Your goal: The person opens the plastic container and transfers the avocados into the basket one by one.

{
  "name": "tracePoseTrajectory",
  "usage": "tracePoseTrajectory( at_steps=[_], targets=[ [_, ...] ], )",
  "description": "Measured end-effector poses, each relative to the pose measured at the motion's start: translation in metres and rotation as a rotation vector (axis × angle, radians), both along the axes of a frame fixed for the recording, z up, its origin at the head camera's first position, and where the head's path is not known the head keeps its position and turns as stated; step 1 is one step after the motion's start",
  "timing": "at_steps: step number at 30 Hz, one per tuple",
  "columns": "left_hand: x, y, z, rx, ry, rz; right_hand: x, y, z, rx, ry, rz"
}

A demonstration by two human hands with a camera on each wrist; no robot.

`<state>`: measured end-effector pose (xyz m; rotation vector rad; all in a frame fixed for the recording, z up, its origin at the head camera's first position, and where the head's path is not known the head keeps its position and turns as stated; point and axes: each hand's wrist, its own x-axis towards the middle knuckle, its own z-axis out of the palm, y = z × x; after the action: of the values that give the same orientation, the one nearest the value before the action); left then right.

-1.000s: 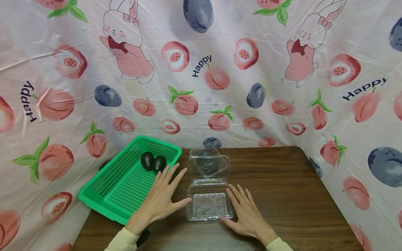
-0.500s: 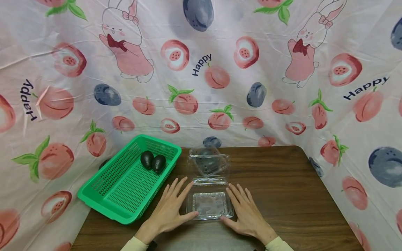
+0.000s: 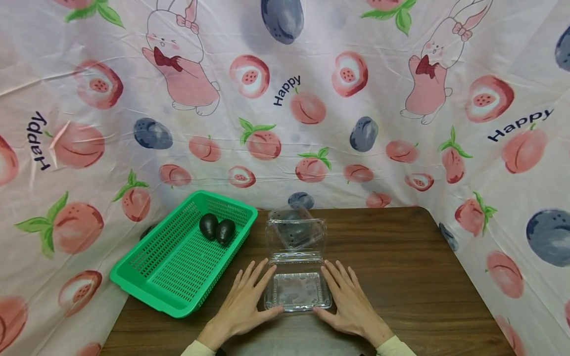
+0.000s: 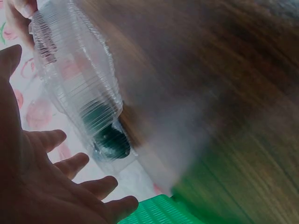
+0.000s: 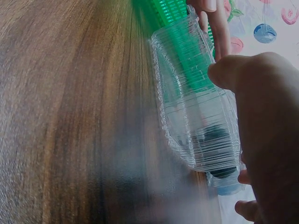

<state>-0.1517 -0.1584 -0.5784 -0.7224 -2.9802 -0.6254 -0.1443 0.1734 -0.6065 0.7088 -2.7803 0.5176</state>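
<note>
A clear plastic clamshell box (image 3: 297, 289) lies on the table with its lid raised at the back. My left hand (image 3: 240, 306) is at its left side, fingers spread and fairly straight, thumb near the front left corner. On the other side my right hand (image 3: 354, 311) rests along the right edge, fingers extended, thumb at the front right corner. In the left wrist view, the left fingers (image 4: 100, 186) stand apart from the clear box (image 4: 79, 60). Dark rounded things (image 4: 105, 130) show through or behind the plastic; their kind is unclear.
To the left stands a green slotted basket (image 3: 178, 277) holding two dark oval avocados (image 3: 208, 227). Behind the raised lid, another clear piece (image 3: 291, 212) shows dark shapes. A fruit-printed curtain (image 3: 285, 123) bounds the brown wooden table (image 3: 401, 267) at the back and sides.
My left hand has come away from beside the green basket, moving right and nearer, to the clamshell's left side. My right hand has stayed at the right edge.
</note>
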Motion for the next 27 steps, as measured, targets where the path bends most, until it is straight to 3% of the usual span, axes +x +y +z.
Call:
tracePoseTrajectory(
  at_steps=[8, 27],
  targets=[
    [0.0, 0.0, -0.007, -0.022, -0.043, 0.02, 0.0, 0.0, -0.001, -0.003, 0.016, -0.002],
    [0.005, 0.015, -0.015, 0.012, -0.011, 0.011, 0.003, 0.018, -0.005, -0.015, 0.059, 0.018]
  ],
)
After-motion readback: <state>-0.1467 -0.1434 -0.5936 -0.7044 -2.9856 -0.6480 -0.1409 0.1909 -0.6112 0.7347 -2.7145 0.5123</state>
